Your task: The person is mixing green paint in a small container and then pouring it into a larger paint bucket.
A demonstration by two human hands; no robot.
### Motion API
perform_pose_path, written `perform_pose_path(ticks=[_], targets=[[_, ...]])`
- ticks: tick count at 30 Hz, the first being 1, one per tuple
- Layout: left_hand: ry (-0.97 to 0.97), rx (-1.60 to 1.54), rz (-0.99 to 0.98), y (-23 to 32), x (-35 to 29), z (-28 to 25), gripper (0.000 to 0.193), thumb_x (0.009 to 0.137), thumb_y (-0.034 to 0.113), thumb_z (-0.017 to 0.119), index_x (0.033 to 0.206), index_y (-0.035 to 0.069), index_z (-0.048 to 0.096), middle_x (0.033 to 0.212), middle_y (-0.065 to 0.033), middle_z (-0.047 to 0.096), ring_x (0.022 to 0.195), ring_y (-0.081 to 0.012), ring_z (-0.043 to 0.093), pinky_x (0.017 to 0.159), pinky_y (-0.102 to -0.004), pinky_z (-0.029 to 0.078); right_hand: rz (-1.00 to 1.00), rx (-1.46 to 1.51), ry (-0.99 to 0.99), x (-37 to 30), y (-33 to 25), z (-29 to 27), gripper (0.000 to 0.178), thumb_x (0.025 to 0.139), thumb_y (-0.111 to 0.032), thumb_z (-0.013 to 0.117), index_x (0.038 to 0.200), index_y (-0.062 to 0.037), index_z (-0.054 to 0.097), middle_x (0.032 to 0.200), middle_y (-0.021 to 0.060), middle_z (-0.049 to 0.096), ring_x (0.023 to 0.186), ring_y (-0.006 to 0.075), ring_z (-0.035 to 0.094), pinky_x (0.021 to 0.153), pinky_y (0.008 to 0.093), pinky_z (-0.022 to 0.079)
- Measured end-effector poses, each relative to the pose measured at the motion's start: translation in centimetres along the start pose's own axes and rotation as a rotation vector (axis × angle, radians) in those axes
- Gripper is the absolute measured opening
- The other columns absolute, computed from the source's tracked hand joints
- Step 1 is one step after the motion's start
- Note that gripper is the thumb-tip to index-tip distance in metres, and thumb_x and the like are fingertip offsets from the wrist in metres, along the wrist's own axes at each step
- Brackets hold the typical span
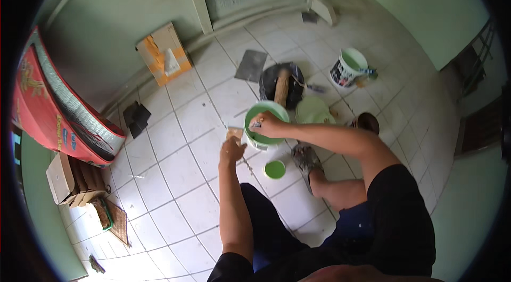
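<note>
My left hand is closed around a small flat beige piece, which looks like a scraper blade; it is held upright just left of the bucket. My right hand reaches over the near rim of a white bucket with green paint inside. Its fingers are closed on a small greyish thing, mostly hidden, whose kind I cannot make out. On the tiles just in front of the bucket stands a small cup of brighter green paint. Beside the bucket on the right lies a pale green round lid.
Behind the bucket, a brown cylindrical thing rests on a black plastic bag. A second paint bucket stands farther right. My shod foot is near the lid. A cardboard box leans by the wall; a red-covered roll stands left.
</note>
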State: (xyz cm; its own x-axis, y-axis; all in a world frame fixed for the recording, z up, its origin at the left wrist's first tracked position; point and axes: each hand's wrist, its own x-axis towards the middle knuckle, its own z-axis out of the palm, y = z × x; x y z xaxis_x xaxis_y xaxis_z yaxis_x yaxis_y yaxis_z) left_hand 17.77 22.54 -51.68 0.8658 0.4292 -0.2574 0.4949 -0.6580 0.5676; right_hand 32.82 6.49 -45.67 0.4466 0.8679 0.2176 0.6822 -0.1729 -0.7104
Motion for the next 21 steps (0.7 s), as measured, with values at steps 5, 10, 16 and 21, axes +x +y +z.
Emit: perform_pose_path(ticks=[5,10,16,21], targets=[[-0.028,-0.049,-0.041,2.7,-1.3,-1.3,0.048,0.076,0.032,0.078,0.112,0.002,0.067,0.108,-0.0232,0.069,0.106,-0.0358,0.066,0.092,-0.0415,0.051,0.119,-0.213,-0.059,-0.4,2.8,-3.3,0.008,0.076,-0.008,0.067,0.082,-0.0036,0.07,0.081,0.0166,0.069,0.084,0.0352,0.067,0.076,0.0429,0.052],[-0.005,-0.002,-0.06,1.9,-1.4,-2.1,0.051,0.078,0.035,0.076,0.115,0.002,0.065,0.108,-0.0221,0.069,0.105,-0.0358,0.065,0.092,-0.0433,0.051,0.183,-0.207,-0.065,-1.7,1.2,-1.7,0.011,0.071,-0.009,0.067,0.08,-0.0039,0.07,0.077,0.0196,0.067,0.081,0.0352,0.067,0.075,0.0427,0.053],[-0.071,0.147,-0.191,6.2,-2.1,-3.1,0.056,0.079,0.04,0.074,0.121,0.004,0.061,0.119,-0.0195,0.064,0.114,-0.0337,0.061,0.095,-0.0438,0.05,0.131,0.146,-0.131,0.5,-0.3,-0.4,0.008,0.072,-0.007,0.07,0.08,-0.0049,0.071,0.079,0.0155,0.069,0.075,0.0298,0.068,0.073,0.0386,0.053],[0.0,0.143,-0.207,7.0,-2.3,-2.7,0.05,0.081,0.036,0.073,0.119,0.006,0.06,0.118,-0.0177,0.063,0.111,-0.0337,0.062,0.093,-0.0441,0.051,0.052,-0.1,0.002,0.4,2.7,-3.0,0.005,0.077,-0.007,0.067,0.079,-0.004,0.071,0.079,0.0154,0.07,0.08,0.0319,0.068,0.077,0.0408,0.054]])
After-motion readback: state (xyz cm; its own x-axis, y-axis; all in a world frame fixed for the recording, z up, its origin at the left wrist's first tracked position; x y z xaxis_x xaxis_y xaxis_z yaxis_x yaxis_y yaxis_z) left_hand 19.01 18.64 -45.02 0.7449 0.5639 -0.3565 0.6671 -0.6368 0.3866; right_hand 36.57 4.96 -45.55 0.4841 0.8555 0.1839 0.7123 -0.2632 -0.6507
